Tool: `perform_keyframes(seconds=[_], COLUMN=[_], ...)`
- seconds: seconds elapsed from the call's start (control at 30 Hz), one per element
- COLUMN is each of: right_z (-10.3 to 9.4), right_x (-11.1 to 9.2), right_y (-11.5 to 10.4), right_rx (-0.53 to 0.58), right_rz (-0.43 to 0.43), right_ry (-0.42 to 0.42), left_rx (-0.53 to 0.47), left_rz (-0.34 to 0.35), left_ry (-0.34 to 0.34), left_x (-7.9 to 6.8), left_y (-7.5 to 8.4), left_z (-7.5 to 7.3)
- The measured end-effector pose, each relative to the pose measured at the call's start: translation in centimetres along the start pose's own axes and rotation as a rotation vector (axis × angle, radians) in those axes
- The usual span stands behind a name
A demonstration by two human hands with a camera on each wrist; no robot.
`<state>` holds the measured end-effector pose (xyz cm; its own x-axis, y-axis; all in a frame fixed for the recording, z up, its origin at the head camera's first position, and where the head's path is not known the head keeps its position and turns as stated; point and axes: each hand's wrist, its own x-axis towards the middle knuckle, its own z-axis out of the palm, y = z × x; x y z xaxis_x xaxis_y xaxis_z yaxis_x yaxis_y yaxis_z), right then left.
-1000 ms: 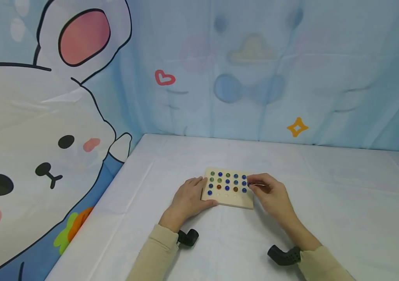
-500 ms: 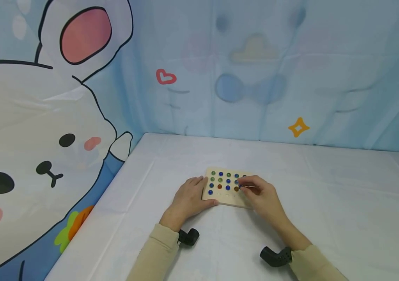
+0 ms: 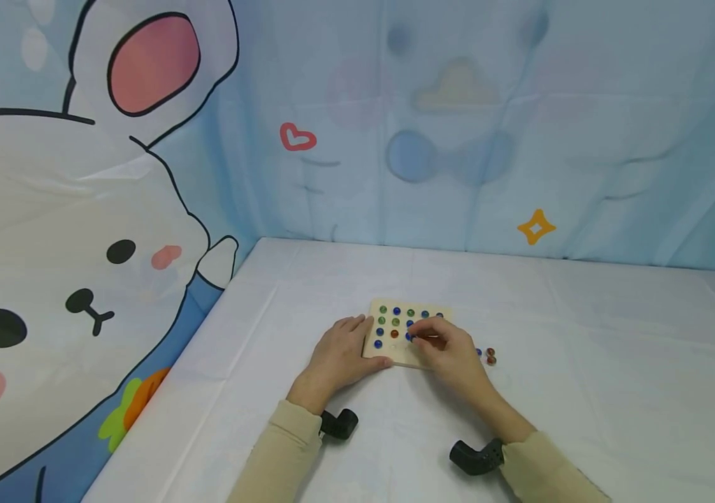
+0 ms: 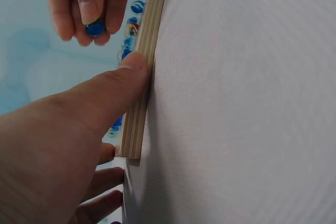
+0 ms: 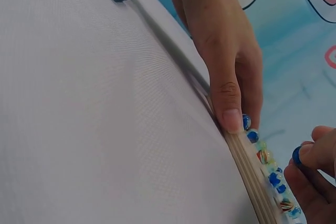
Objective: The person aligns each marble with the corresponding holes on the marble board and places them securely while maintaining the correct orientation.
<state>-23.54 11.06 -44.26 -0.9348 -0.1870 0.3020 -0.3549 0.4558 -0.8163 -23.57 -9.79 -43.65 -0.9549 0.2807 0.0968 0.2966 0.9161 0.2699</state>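
Observation:
A pale wooden board [image 3: 400,354] lies on the white table, with rows of glass marbles [image 3: 394,322] seated in its hollows. Most are blue or green, and one in the third row is reddish [image 3: 394,334]. My left hand [image 3: 336,358] holds the board at its near left corner, thumb [image 4: 118,85] against the front edge and fingers along the left side. Over the board's right half, my right hand [image 3: 449,351] pinches a blue marble [image 4: 95,28] between thumb and fingertips. That hand hides much of the board's right part in the head view.
To the right of the board, a few loose marbles [image 3: 490,352] lie on the white tablecloth [image 3: 583,384], partly behind the right hand. A blue printed curtain [image 3: 344,195] hangs along the back and left of the table. Black camera mounts [image 3: 477,457] stick out from both wrists.
My right hand has moved left across the board with the blue marble, from its right edge toward the middle. Loose marbles at the right have come into sight. The left hand stays put.

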Motion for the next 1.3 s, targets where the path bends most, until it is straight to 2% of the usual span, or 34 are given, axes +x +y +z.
perform_keyframes(seconds=[0.47,0.73,1.1,1.3], right_z=[2.0,2.6,3.5,3.6], right_x=[0.4,0.5,0.6,0.5], right_y=[-0.5,-0.5,-0.1,-0.2], right_rx=[0.038,0.002,-0.128,-0.17], right_rz=[0.0,-0.013,-0.124,-0.151], right_ry=[-0.039,-0.032,0.024,0.023], left_rx=[0.018,0.02,0.013,0.006], left_rz=[0.017,0.016,0.015,0.018], left_ry=[0.027,0.034,0.02,0.021], left_x=[-0.1,-0.1,-0.2,-0.2], left_y=[0.1,0.2,0.2,0.1], left_z=[0.0,-0.1,-0.2,-0.2])
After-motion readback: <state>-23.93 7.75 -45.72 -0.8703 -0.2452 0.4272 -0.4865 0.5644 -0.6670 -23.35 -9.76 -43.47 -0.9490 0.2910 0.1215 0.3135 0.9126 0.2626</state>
